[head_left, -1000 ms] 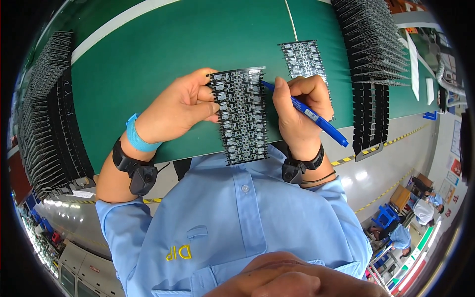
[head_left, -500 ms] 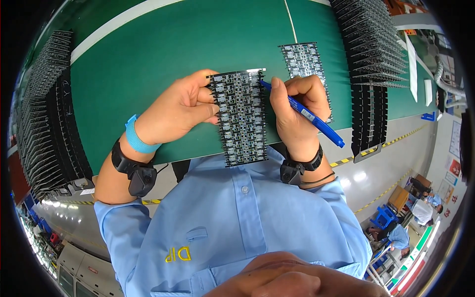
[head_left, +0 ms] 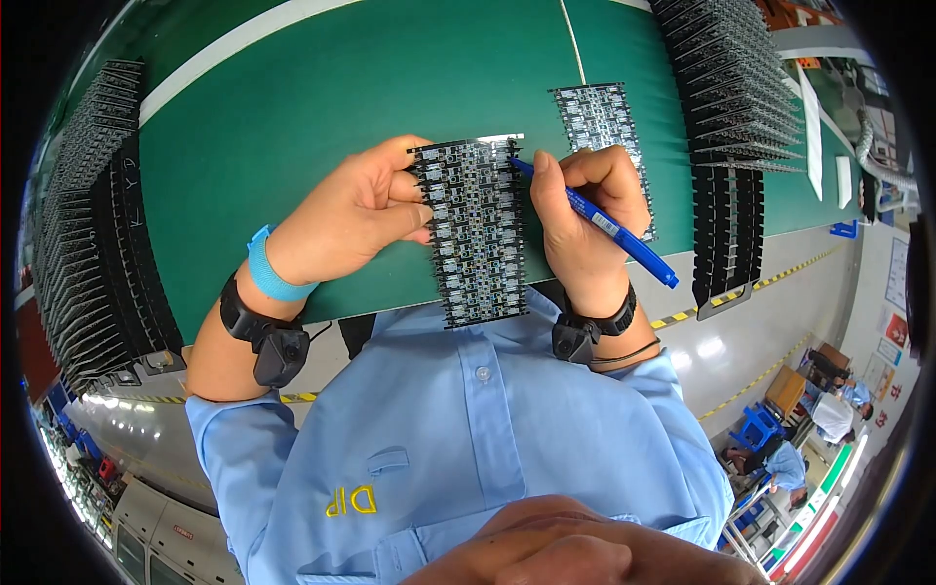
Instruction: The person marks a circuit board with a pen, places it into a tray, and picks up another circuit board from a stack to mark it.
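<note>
My left hand (head_left: 375,200) grips the left edge of a black circuit board panel (head_left: 478,234), its thumb on the face and its fingers behind. The panel is tall and narrow, crowded with small components, with pin-like teeth along both long sides. In my right hand (head_left: 595,210) is a blue marker pen (head_left: 624,239), held in a writing grip. Its tip meets the panel's right edge near the top; whether it touches is too small to tell. A second circuit board panel (head_left: 600,117) lies on the green mat (head_left: 292,107), partly hidden behind my right hand.
A black rack (head_left: 726,224) with rows of upright boards stands at the right of the bench, and a similar rack (head_left: 127,224) at the left. A thin white cord (head_left: 573,39) runs across the mat. Other people (head_left: 785,463) sit at benches far to the right.
Almost nothing differs. The marker pen has shifted very slightly, with its tip still by the panel's upper right edge.
</note>
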{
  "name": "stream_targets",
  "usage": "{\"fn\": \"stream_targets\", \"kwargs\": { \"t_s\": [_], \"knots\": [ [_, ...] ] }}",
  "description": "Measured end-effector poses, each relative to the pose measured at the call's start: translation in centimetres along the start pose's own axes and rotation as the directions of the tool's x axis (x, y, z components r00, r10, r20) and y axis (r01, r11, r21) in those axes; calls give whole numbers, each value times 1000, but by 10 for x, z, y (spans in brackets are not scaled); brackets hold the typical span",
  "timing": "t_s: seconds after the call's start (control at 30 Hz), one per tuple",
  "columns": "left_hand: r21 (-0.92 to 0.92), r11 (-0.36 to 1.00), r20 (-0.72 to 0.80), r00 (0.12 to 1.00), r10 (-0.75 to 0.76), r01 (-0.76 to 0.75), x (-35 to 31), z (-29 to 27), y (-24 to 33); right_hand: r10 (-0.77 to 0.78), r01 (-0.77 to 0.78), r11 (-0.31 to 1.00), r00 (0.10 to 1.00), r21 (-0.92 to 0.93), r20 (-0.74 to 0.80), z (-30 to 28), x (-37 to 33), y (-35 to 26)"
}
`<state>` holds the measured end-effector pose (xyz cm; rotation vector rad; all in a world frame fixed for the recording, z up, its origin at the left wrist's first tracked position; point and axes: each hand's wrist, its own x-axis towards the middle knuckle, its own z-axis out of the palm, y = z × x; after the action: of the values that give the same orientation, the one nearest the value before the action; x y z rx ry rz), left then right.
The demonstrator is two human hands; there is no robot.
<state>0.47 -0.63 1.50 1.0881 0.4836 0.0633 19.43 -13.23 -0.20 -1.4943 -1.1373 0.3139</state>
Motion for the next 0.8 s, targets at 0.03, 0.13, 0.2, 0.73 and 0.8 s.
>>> {"fn": "stream_targets", "kwargs": {
  "t_s": [0.03, 0.13, 0.2, 0.73, 0.8],
  "knots": [
    [7, 1000, 2, 1000, 4, -4, 0, 0, 0, 8, -8, 1000, 1000, 6, 3, 0, 0, -1],
    [13, 1000, -3, 1000, 4, -4, 0, 0, -1, -2, 2, 1000, 1000, 1, -16, -2, 1, -2],
    [11, 1000, -19, 1000, -4, 4, 0, 0, -1, -8, 8, 1000, 1000, -1, -27, -2, 1, -5],
    [76, 996, -17, 999, -45, 46, 1, -3, 4, -259, 255, 572, 958, -780, 123, -62, -14, 0],
    [49, 998, -6, 999, -45, 46, 1, -5, 4, -194, 177, 690, 979, -702, 56, -64, -20, 10]
  ]
}}
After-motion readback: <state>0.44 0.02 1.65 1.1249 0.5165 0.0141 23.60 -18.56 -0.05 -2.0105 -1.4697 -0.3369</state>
